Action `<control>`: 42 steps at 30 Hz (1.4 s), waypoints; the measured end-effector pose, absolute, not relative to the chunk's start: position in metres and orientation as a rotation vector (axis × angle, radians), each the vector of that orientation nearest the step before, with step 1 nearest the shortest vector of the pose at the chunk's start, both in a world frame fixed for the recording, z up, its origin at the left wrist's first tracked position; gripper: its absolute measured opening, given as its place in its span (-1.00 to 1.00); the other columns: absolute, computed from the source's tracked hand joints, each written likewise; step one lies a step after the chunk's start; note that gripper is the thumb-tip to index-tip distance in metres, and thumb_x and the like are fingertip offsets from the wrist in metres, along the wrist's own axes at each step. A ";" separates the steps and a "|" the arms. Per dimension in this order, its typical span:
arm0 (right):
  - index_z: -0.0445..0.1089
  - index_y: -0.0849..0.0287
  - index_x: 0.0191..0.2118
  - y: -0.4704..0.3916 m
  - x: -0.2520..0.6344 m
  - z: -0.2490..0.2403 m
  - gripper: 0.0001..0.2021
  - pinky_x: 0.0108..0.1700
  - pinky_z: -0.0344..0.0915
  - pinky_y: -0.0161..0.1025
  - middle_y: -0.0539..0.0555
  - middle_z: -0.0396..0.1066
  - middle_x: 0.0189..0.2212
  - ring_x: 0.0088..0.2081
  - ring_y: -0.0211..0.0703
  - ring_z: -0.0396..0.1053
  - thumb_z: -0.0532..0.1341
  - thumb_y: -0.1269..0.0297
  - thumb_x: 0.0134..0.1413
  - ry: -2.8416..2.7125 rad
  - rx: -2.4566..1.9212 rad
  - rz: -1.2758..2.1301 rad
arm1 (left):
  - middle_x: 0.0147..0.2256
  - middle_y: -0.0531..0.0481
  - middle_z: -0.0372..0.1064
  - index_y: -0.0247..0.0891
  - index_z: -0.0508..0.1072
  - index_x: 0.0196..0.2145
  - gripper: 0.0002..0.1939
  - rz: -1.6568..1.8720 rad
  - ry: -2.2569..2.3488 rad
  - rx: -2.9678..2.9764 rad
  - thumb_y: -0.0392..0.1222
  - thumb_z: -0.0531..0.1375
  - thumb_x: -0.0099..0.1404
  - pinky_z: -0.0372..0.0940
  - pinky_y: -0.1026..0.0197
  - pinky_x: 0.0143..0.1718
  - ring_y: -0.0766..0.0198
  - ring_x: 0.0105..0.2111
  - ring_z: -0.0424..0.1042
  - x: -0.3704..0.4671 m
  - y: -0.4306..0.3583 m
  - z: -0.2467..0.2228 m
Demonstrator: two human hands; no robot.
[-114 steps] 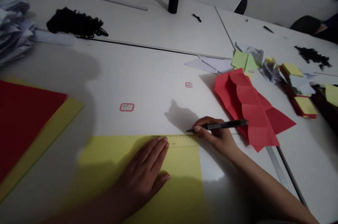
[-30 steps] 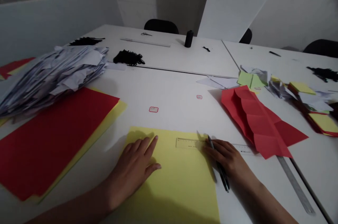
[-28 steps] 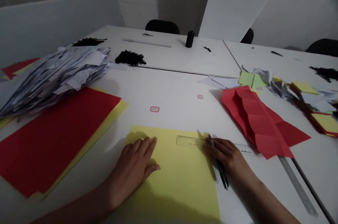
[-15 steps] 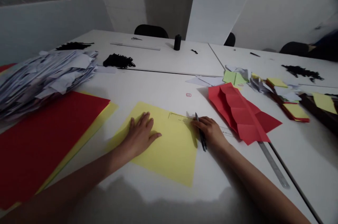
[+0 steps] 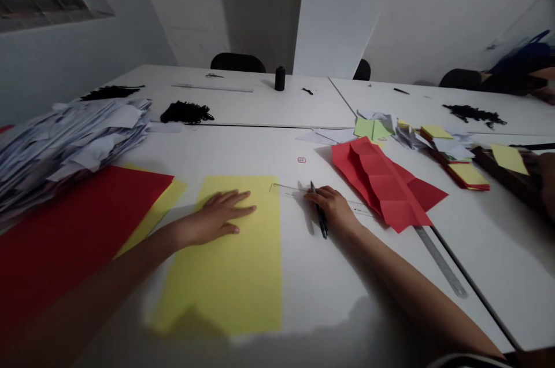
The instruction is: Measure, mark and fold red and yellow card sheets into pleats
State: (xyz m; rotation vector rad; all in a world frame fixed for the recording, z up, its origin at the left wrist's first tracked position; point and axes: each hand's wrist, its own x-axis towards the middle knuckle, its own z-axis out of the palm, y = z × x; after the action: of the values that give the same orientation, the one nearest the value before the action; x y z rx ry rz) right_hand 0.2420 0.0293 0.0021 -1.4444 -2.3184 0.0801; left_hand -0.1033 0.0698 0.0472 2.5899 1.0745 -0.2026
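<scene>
Head view: yellow sheet [image 5: 247,269] flat on white table [image 5: 323,275], beneath left hand [image 5: 220,219], spread wide, grasping nothing. Black pen [image 5: 320,217] in curled right hand [image 5: 333,206], over clear ruler [image 5: 288,190]. Sheet handling: probably light, flexible, easily creased; lift by opposite edges.

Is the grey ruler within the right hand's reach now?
Probably yes: the grey ruler lies bare at its near end, though the right hand holds a pen and red paper seems to cover the far end.
</scene>
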 end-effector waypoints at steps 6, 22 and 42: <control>0.41 0.13 -0.01 0.009 0.230 0.006 -0.71 -0.11 0.26 -0.12 0.16 0.47 -0.12 -0.08 -0.02 0.33 0.12 0.51 0.20 -2.344 -1.407 0.174 | 0.33 0.06 -0.12 0.15 0.24 0.19 -0.57 -0.140 0.949 2.555 -0.10 0.06 0.38 -0.05 -0.16 0.25 0.01 0.33 -0.16 -0.094 0.031 0.046; 0.31 0.08 0.10 0.011 0.217 0.007 -0.65 -0.09 0.25 -0.08 0.15 0.42 -0.05 -0.07 -0.03 0.28 0.10 0.46 0.23 -2.368 -1.295 0.321 | 0.12 -0.25 0.24 -0.36 0.33 0.09 -0.54 0.470 1.126 2.840 -0.01 0.11 0.35 0.23 -0.10 0.11 -0.03 0.12 0.21 -0.033 0.022 0.008; 0.28 0.03 0.08 0.019 0.225 -0.001 -0.66 0.00 0.28 -0.04 0.10 0.43 -0.07 0.00 -0.08 0.31 0.13 0.45 0.22 -2.259 -1.169 0.458 | 0.16 -0.20 0.22 -0.36 0.26 0.16 -0.51 0.500 1.055 2.836 -0.05 0.07 0.37 0.23 0.04 0.11 0.05 0.15 0.21 -0.036 0.026 0.001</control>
State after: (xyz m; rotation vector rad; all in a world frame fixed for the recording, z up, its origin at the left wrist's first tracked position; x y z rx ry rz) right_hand 0.2247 0.0186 -0.0015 -1.1691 -2.2585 0.4578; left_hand -0.0361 0.0261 0.0009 2.8357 1.0552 0.5003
